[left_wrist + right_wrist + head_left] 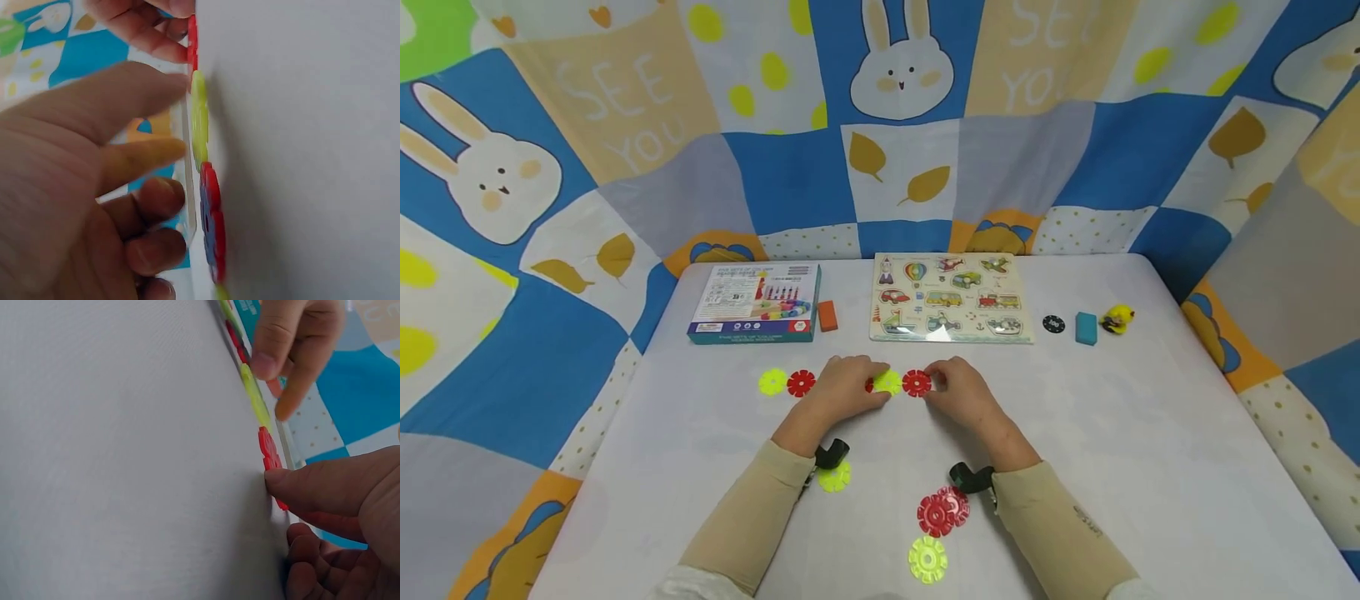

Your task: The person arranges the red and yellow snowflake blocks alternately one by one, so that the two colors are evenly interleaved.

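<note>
Fingers of the right hand [966,396] pinch a red disc [915,383] on the counter [1180,442]; those of the left hand [844,387], loosely parted, flank the yellow disc [888,382] beside it. From overhead that hand mostly hides a second red disc [216,222], which the left wrist view reveals. Further back: puzzle [953,308], box [752,300], duck [1117,319].

The left grip [844,388] mostly hides one red disc [869,385]; fine print [730,292] on the box [752,332] is illegible.
</note>
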Demonstrator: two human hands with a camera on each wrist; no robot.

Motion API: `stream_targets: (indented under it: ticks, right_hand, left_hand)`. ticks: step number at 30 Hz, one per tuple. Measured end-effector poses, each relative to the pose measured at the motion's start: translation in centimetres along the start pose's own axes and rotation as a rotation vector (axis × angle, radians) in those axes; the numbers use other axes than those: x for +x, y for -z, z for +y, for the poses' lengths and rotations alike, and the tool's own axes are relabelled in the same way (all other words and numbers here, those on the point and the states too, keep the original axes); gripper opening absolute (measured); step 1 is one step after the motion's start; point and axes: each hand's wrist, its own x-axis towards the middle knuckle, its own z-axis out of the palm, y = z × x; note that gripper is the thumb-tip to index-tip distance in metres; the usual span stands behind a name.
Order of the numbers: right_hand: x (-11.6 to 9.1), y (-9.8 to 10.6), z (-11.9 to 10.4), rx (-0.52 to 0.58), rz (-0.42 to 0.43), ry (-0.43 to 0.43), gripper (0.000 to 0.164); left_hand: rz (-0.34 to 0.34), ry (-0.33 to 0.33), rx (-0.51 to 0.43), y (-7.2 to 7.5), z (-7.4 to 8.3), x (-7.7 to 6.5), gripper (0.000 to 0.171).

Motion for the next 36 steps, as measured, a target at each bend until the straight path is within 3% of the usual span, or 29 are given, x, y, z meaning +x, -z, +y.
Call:
stream_targets:
  ticks: [7,13,16,20,23,26,29,33,36]
  right_hand:
    - [0.1,0.1,0.1,0.006,0.014,0.065,0.033]
    - [-0.1,-0.2,-0.1,0.011,0.012,0.066,0.035]
    - [-1.1,-0.1,-0.7,0.01,0.022,0.031,0.035]
    - [-4.0,0.1,-2.4,0.017,-0.041,0.056,0.011]
    - [-6.7,-0.7,-4.1,0.015,-0.189,0.237,0.006]
    - [-9.1,-2.5,-5.9,-0.044,-0.336,0.513,0.006]
    - [-10.8,-4.8,-7.5,-0.182,-0.392,0.748,0.024]
    - [-11.7,-6.9,-8.2,-0.374,-0.379,0.854,0.051]
    - [-11.9,-7.1,-8.3,-0.448,-0.286,0.886,0.046]
  left_hand:
    - [-0.042,-0.056,-0.086,-0.1,1.4,1.8,0.054]
    - [-0.076,-0.067,-0.086,-0.3,1.7,2.9,0.051]
    - [-0.088,-0.06,-0.093,-0.2,1.8,3.1,0.049]
    - [-0.112,-0.058,-0.111,-0.1,2.0,3.1,0.048]
    - [-0.121,-0.061,-0.097,0.0,2.0,3.1,0.048]
    - [-0.129,-0.055,-0.087,0.0,2.0,3.1,0.048]
    - [-0.134,-0.046,-0.093,-0.1,2.0,3.1,0.049]
    - [-0.134,-0.053,-0.098,-0.2,2.2,3.2,0.05]
    - [-0.134,-0.053,-0.096,0.0,2.3,3.2,0.049]
